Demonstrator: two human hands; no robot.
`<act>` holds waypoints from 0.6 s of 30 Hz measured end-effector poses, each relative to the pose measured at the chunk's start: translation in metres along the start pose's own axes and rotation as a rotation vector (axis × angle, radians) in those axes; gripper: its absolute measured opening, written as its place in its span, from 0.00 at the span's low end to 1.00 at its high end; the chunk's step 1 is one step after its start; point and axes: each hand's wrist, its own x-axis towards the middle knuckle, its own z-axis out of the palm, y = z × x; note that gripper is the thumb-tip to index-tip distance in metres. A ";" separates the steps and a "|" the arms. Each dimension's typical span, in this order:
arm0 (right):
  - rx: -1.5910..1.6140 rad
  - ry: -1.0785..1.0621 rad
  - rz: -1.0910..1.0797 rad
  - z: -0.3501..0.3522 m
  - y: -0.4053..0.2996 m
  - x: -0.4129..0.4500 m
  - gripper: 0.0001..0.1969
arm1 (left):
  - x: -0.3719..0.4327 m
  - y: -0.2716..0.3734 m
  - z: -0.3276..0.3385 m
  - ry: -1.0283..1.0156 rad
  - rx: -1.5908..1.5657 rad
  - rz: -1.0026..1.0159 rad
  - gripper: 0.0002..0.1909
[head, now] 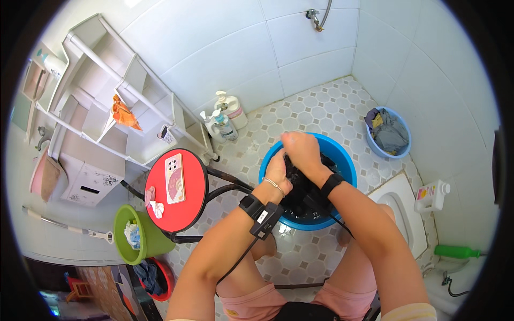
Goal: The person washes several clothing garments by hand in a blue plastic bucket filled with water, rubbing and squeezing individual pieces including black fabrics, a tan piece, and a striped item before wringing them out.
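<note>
A blue plastic basin [348, 160] stands on the tiled floor between my feet, with dark wet cloth [303, 188] and some water in it. My left hand [278, 170] is at the basin's left side, with the black cloth against its palm. Closed into a fist, my right hand [301, 149] is above the cloth's upper part, and black fabric hangs just below it. The two hands nearly meet at the top. Both wrists wear black straps, the left one with a small black box and a cable. What lies inside the fingers is partly hidden.
A red round stool [156, 172] holds a phone [175, 178]. Left stand a green bin [150, 236] and a white shelf rack [148, 102]. Pump bottles [226, 126] are by the wall. On the right are a light blue basin of clothes [408, 136], a squat toilet [409, 216] and a white jug [429, 196].
</note>
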 end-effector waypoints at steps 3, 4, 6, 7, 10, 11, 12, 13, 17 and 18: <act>-0.038 -0.078 0.042 0.002 -0.018 -0.008 0.08 | 0.009 0.004 -0.015 0.024 0.079 0.100 0.14; 0.100 -0.008 -0.043 0.002 -0.034 -0.012 0.08 | 0.013 0.009 -0.029 -0.070 -0.004 0.063 0.13; 0.211 0.007 -0.077 -0.007 -0.048 -0.020 0.10 | 0.011 0.008 -0.033 -0.014 0.031 0.062 0.12; 0.165 0.012 -0.121 -0.010 -0.041 -0.025 0.12 | 0.006 0.002 -0.021 0.027 0.056 0.038 0.11; 0.263 -0.003 0.221 -0.002 -0.004 -0.013 0.15 | 0.002 -0.012 -0.007 -0.024 0.064 -0.049 0.11; 0.252 0.004 0.230 0.004 0.006 -0.012 0.15 | 0.001 -0.011 -0.015 0.022 0.064 -0.026 0.07; 0.385 -0.091 0.375 0.008 0.016 -0.012 0.17 | -0.005 -0.006 -0.016 0.005 0.136 -0.034 0.07; 0.518 -0.169 0.519 0.006 0.028 -0.012 0.19 | -0.009 0.002 -0.011 -0.024 0.217 -0.038 0.07; 0.974 -0.069 0.648 0.002 0.045 -0.010 0.24 | -0.002 0.037 -0.032 0.008 0.461 0.036 0.09; 1.001 -0.112 0.721 -0.008 0.046 -0.009 0.24 | -0.002 0.049 -0.036 0.104 1.032 0.185 0.10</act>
